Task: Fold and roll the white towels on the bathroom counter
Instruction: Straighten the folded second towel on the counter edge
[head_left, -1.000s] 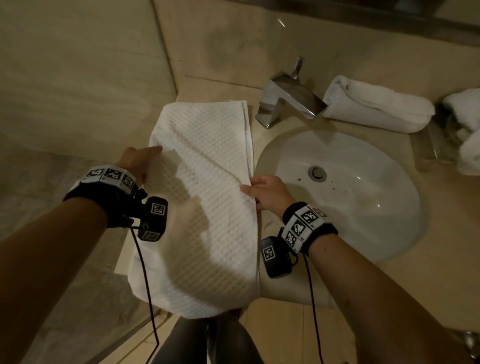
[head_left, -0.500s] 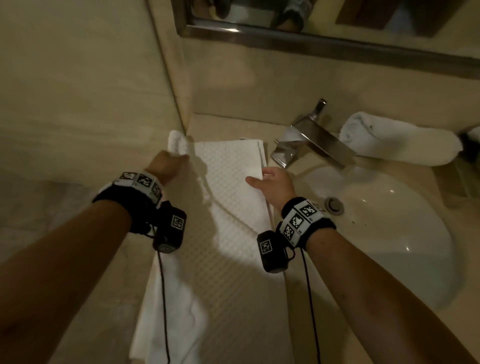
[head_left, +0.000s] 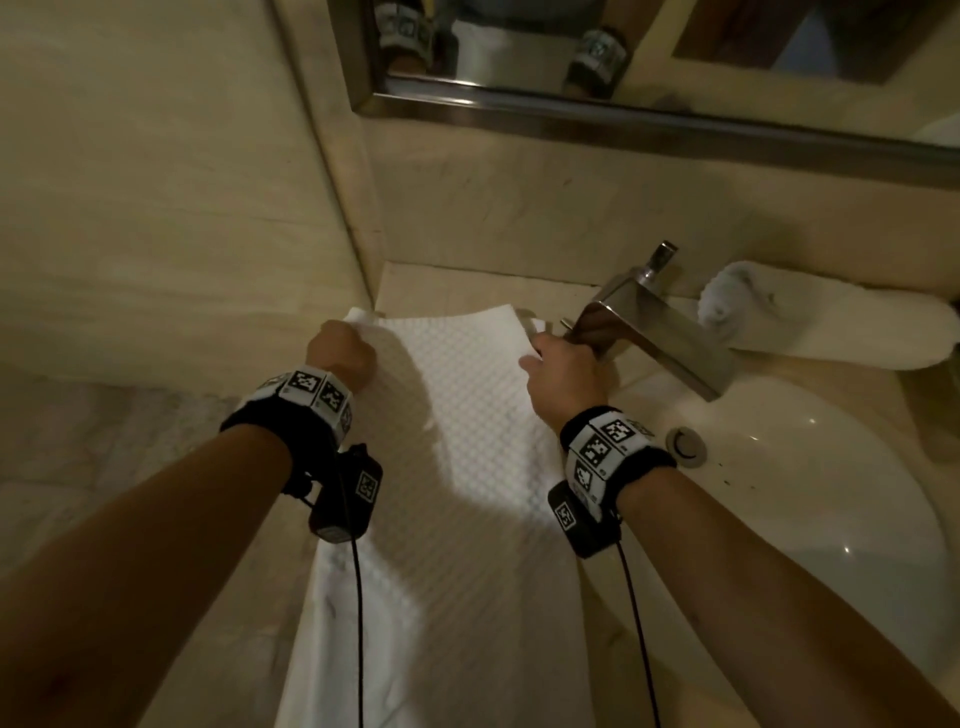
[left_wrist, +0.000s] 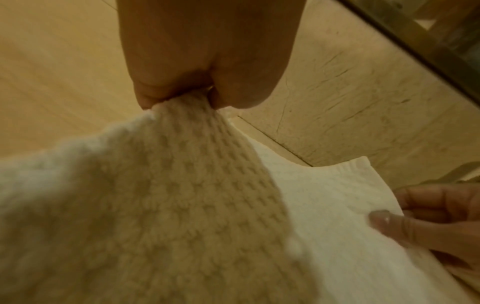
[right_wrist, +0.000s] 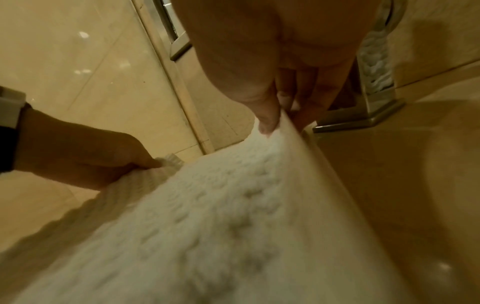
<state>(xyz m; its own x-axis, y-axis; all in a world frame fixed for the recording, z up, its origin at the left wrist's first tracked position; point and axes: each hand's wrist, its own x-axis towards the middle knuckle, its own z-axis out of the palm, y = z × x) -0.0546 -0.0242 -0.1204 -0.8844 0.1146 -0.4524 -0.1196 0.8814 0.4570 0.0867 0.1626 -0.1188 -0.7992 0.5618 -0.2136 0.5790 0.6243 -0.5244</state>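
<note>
A white waffle-weave towel (head_left: 457, 467) lies lengthwise on the beige counter (head_left: 415, 283), its near end hanging over the front edge. My left hand (head_left: 340, 351) grips the far left corner, bunching the cloth (left_wrist: 182, 107) in its curled fingers. My right hand (head_left: 558, 364) pinches the far right edge (right_wrist: 270, 125) between thumb and fingers, just beside the tap. The far end of the towel (left_wrist: 324, 195) is lifted a little off the counter between the two hands. A rolled white towel (head_left: 810, 327) lies behind the sink at the back right.
A chrome tap (head_left: 660, 327) stands right of the towel's far end, close to my right hand. The white oval sink (head_left: 831, 519) fills the right side. A wall (head_left: 156, 208) runs along the left, and a framed mirror (head_left: 623, 104) hangs above the counter.
Both hands have slid along the towel's side edges from its middle to the far corners and now hold them. The view has tilted up toward the mirror.
</note>
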